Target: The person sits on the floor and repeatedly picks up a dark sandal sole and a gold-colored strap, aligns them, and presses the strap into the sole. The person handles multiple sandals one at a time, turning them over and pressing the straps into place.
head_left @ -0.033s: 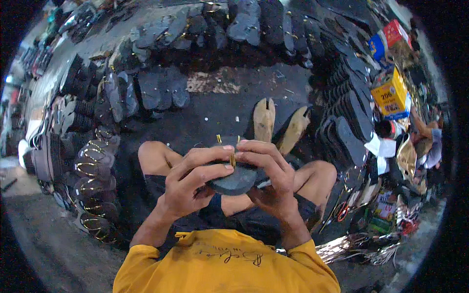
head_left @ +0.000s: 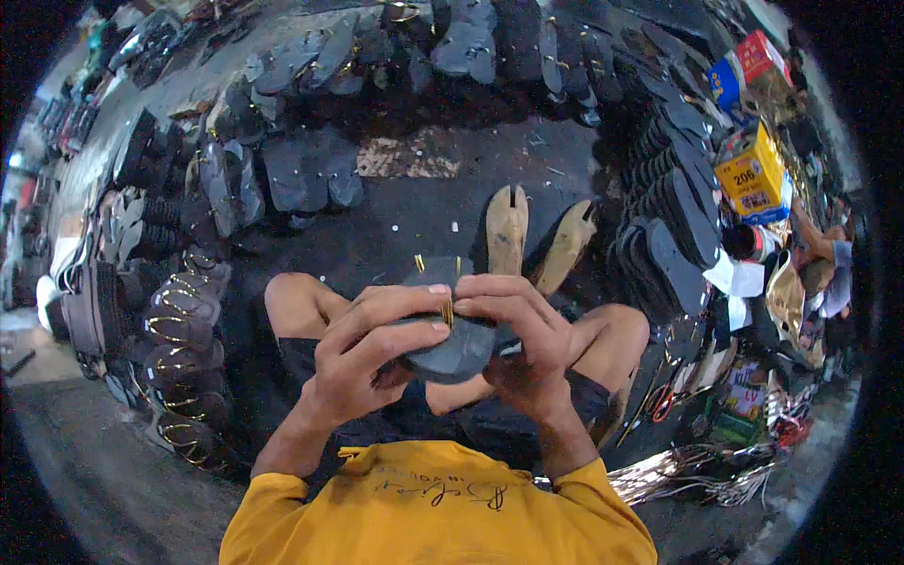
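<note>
Between my two hands is a dark grey sandal sole (head_left: 450, 356), held over my crossed legs with its rounded end toward me. My left hand (head_left: 363, 344) grips its left side, thumb and fingers closed round the edge. My right hand (head_left: 527, 330) clasps the right side, its fingertips meeting the left ones near the middle. Gold strap pieces (head_left: 447, 313) stand up from the sole at my fingertips. Two thin gold ends (head_left: 420, 264) poke up at its far part. The underside is hidden by my hands.
Two notched wooden shoe lasts (head_left: 507, 231) lie just beyond my right knee. Rows of dark soles (head_left: 673, 221) ring the floor, with gold-strapped sandals (head_left: 179, 325) at left. Right of me are a yellow box (head_left: 753, 179), red-handled scissors (head_left: 662, 405) and another person's arm (head_left: 817, 240).
The sole is tipped slightly, so a little more of its upper surface shows. Both hands keep their hold in nearly the same place.
</note>
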{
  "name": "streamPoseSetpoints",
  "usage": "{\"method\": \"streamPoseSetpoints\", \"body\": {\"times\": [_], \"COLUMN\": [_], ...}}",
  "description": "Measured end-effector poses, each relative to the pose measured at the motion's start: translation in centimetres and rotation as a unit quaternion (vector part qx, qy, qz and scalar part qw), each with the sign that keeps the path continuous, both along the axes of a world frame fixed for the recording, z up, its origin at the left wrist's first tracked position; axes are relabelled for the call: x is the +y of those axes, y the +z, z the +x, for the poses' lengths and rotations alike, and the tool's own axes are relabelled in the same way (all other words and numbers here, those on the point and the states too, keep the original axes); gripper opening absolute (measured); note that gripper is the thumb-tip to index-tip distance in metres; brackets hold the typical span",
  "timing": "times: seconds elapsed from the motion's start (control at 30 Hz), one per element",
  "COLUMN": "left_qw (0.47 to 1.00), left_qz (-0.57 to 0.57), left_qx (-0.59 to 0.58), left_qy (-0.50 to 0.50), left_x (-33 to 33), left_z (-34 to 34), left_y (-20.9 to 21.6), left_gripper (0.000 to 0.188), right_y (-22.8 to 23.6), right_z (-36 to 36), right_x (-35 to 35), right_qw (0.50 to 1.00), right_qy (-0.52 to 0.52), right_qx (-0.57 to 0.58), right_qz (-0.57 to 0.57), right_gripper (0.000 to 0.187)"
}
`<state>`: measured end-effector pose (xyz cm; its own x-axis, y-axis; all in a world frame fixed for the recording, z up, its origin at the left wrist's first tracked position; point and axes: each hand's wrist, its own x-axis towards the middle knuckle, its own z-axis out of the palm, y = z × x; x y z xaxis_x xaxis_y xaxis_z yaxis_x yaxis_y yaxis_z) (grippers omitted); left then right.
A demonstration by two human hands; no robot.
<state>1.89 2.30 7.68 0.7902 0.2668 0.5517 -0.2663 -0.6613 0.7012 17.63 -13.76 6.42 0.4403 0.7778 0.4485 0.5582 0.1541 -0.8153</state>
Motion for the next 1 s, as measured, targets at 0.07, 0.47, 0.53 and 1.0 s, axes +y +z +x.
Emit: {"method": "streamPoseSetpoints", "body": {"times": [0.07,0.47,0.53,1.0], "left_qw": [1.000,0.994,0.993,0.676], "left_qz": [0.021,-0.020,-0.017,-0.732], "left_qx": [0.003,0.091,0.089,-0.090], "left_qy": [-0.012,-0.064,-0.080,-0.008], "left_x": [0.0,0.7,0.8,11.8], "left_z": [-0.1,-0.4,-0.5,3.3], "left_y": [0.5,-1.9,-2.2,-10.4], "left_gripper": [0.051,0.057,0.055,0.073], "right_y": [-1.2,-1.1,-1.3,-19.2], "right_z": [0.0,1.4,2.6,3.8], "right_x": [-0.5,-0.1,-0.3,0.7], "right_qw": [0.999,0.998,0.993,0.882], "right_qy": [-0.005,0.028,0.057,-0.180], "right_qx": [0.011,-0.029,-0.079,0.412], "right_qz": [0.039,-0.046,-0.068,-0.138], "right_gripper": [0.039,0.046,0.040,0.087]}}
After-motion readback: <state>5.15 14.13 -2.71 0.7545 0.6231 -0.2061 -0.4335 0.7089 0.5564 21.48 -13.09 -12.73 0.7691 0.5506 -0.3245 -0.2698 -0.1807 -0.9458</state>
